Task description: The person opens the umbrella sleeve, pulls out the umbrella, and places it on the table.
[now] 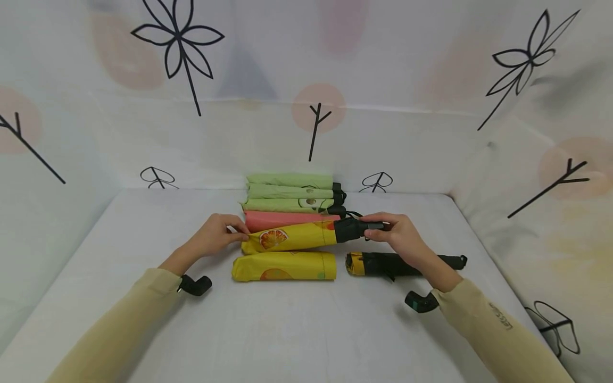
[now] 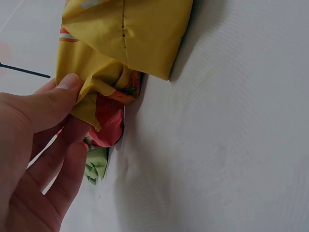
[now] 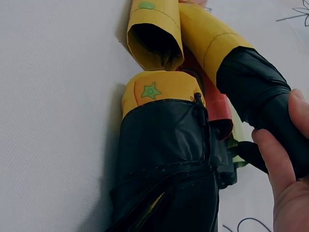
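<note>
Both hands are on a folded umbrella in a yellow fruit-print sleeve [image 1: 306, 238], its right end slightly raised. My left hand [image 1: 217, 234] pinches the closed end of that sleeve between thumb and fingers. At the other end, my right hand [image 1: 402, 236] grips the black handle [image 3: 285, 125]. Nearer to me lies another yellow sleeve [image 1: 287, 267], whose open mouth looks hollow in the right wrist view. A black folded umbrella [image 1: 407, 263] with a yellow band lies to its right, beneath my right forearm in the head view.
Just behind the held umbrella is a pink one [image 1: 278, 218], partly covered. Several light green umbrellas [image 1: 287, 191] with black handles lie in a row farther back. A white cloth covers the table [image 1: 287, 330], and printed fabric walls [image 1: 407, 143] rise behind and at the sides.
</note>
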Available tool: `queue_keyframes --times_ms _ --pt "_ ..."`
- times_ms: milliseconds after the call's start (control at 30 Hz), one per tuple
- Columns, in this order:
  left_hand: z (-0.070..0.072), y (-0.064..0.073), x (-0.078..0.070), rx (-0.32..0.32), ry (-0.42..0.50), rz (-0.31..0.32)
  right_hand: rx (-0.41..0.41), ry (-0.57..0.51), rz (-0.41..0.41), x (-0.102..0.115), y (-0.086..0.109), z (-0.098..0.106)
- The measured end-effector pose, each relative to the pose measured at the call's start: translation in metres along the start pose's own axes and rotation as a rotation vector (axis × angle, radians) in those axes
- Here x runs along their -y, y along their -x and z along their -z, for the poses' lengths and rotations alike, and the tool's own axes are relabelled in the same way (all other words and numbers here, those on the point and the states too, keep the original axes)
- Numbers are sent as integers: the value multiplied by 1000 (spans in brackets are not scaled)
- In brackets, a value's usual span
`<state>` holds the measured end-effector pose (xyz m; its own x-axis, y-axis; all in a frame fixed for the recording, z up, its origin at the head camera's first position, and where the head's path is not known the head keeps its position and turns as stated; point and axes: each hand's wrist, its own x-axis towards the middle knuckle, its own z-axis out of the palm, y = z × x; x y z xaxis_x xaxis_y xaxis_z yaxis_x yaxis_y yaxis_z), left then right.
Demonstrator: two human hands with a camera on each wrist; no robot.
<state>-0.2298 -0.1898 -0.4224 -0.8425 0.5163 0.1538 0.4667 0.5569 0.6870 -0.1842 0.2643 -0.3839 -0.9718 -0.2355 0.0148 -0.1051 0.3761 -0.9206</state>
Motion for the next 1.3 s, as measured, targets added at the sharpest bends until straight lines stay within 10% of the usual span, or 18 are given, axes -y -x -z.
queue_keyframes --times_ms 1300 --pt "2 3 1 0 24 20 -47 2 0 1 13 23"
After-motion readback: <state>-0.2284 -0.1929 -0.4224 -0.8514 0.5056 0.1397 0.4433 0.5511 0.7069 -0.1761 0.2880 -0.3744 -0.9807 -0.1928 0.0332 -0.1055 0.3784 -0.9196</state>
